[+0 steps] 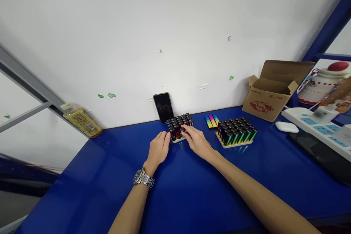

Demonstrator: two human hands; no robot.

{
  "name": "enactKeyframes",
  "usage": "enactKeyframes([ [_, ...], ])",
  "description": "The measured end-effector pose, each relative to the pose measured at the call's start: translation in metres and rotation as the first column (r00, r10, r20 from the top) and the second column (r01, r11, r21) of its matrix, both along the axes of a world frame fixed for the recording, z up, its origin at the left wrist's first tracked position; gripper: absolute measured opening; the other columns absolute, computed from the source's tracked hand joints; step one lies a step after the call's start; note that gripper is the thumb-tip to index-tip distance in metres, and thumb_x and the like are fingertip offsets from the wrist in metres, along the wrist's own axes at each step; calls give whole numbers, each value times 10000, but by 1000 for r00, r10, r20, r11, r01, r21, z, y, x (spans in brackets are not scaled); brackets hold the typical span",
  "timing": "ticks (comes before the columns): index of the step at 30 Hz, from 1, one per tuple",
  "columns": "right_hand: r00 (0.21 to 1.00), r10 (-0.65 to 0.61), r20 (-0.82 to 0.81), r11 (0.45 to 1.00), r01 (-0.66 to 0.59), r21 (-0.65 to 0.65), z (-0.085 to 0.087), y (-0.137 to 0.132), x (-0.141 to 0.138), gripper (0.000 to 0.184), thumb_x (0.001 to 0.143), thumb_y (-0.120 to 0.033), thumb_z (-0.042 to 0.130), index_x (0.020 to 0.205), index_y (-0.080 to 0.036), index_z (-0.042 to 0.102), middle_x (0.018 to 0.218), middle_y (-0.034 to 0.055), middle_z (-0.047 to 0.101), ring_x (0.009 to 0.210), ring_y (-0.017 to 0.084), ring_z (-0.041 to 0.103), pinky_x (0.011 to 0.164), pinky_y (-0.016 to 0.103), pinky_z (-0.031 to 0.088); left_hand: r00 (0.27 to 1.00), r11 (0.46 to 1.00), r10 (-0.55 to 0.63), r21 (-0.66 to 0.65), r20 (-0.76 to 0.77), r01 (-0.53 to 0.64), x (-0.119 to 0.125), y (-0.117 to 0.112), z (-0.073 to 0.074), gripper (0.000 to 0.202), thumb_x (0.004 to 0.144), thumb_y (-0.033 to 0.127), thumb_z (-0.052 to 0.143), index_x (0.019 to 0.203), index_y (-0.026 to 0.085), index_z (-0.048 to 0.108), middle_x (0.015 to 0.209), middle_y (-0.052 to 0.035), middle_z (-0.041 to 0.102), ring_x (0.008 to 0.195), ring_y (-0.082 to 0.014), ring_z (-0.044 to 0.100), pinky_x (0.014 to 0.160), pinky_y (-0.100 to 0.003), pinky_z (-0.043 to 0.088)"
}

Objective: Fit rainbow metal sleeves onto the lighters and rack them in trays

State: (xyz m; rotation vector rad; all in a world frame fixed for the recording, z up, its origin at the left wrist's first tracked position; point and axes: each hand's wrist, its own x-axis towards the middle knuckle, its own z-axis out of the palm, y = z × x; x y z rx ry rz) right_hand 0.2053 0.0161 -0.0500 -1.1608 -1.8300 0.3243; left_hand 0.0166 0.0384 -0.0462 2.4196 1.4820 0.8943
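Observation:
In the middle of the table stands a tray point(178, 140) packed with upright, dark, shiny lighter-like pieces point(177, 120) with black ends. My left hand point(159, 148), a watch on its wrist, is against the tray's left side with its fingers curled and steadies it. From the right, my right hand point(197, 142) reaches over the front right corner, its thumb and fingers pinched on a black-ended lighter point(181, 130). To the right a second tray point(238, 146) carries similar green-and-yellow lighters point(237, 131). Between the trays lie several multicoloured lighters point(211, 121).
A phone point(163, 107) leans on the wall behind the tray. An open cardboard box point(270, 97) stands at the back right, near a white case point(286, 127), a power strip point(323, 128) and a black flat device point(318, 153). A yellow bottle point(82, 120) leans at the left.

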Motion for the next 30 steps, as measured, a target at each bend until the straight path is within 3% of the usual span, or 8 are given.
enactKeyframes([
  [6, 997, 39, 59, 999, -40, 16, 1, -2, -1, 372, 950, -211, 374, 1316, -174, 428, 1088, 141, 616, 903, 226, 643, 773, 374, 543, 1000, 1000, 5, 11, -15, -4, 1, -1, 1, 384, 976, 407, 218, 731, 218, 445, 716, -15, 549, 636, -169, 522, 614, -289, 389],
  [11, 987, 38, 155, 998, -47, 51, 0, -3, 0, 371, 951, -136, 312, 1281, -189, 474, 1026, 117, 622, 857, 203, 629, 736, 352, 538, 1000, 1000, 4, 4, 25, -4, -1, 1, 2, 385, 971, 395, 225, 748, 211, 479, 708, -17, 551, 655, -169, 540, 652, -299, 423],
  [18, 965, -8, 263, 993, -22, 113, 6, -7, 0, 408, 942, -148, 340, 1327, -199, 467, 947, 94, 590, 809, 199, 600, 746, 346, 526, 943, 988, 146, -84, 300, -126, -3, 23, 10, 184, 868, 330, 394, 930, 200, 510, 763, -9, 604, 533, -134, 554, 549, -278, 442],
  [20, 966, -78, 247, 989, 44, 141, 7, -6, 3, 394, 941, -168, 343, 1314, -184, 469, 923, 97, 588, 810, 214, 587, 756, 361, 518, 888, 974, 168, -214, 428, -81, 1, 37, 15, 162, 797, 273, 435, 939, 210, 482, 710, 19, 592, 458, -113, 524, 469, -249, 414],
  [22, 962, -184, 201, 974, 151, 170, 6, -4, 7, 368, 926, -157, 344, 1261, -155, 496, 916, 113, 584, 850, 242, 570, 771, 384, 507, 799, 944, 182, -330, 573, 22, 6, 52, 21, 185, 716, 237, 451, 900, 218, 446, 823, 4, 617, 424, -87, 516, 389, -214, 370],
  [25, 925, -345, 158, 931, 318, 178, 0, 2, 17, 363, 866, -78, 352, 1184, -114, 523, 1006, 164, 557, 964, 284, 532, 810, 423, 492, 738, 940, 188, -337, 648, 57, 15, 72, 31, 214, 642, 217, 438, 852, 212, 396, 1125, -54, 571, 415, -41, 515, 343, -185, 342],
  [30, 815, -493, 304, 867, 492, 85, -15, 11, 28, 441, 757, 23, 395, 1161, -93, 528, 1216, 239, 497, 1208, 358, 429, 930, 513, 426, 653, 960, 185, -276, 734, 38, 18, 84, 51, 236, 622, 208, 428, 849, 209, 365, 1215, -70, 506, 439, -34, 547, 349, -178, 365],
])
